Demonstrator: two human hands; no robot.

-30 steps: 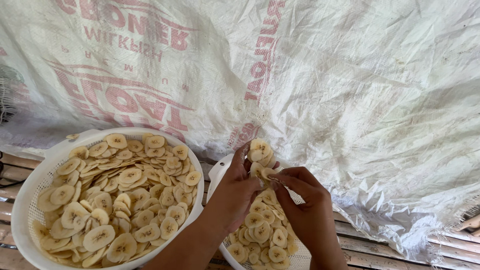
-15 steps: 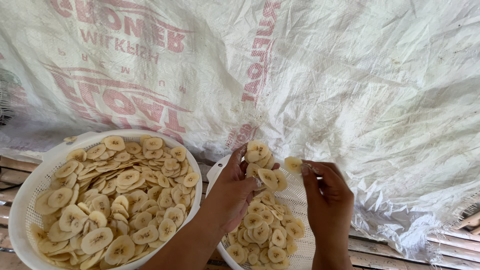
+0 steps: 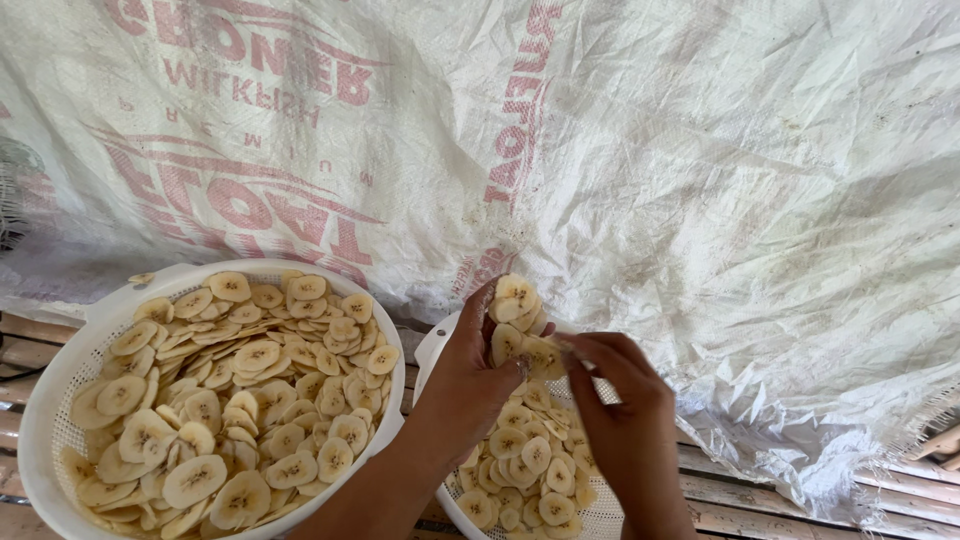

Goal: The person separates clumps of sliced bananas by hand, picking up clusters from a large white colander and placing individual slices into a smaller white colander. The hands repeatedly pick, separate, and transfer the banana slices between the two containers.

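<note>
Two white perforated baskets are sitting on the slatted wooden worktop, one at the lower left of the frame and one at the lower centre. The large basket on the left is holding a heaped pile of banana slices, too many to count. One stray slice is lying just beyond its upper-left rim, on the sack.

Just to the right, the smaller basket is carrying a second layer of pale slices, partly hidden by the two forearms rising from the bottom edge.

The left hand is hovering over the smaller basket, its grip curled around a stack of slices that is standing up above the fingers; several slices are showing in it, though the exact count is unclear. The right hand is sitting just beside it at lower centre-right, its grip pressed together in a pinch on the lowest slice of that stack.

Half a second ago the right hand was holding a single slice well apart from the stack; now it is touching the stack.

One white woven sack with faded red printing is spreading across the whole upper frame behind everything.
</note>
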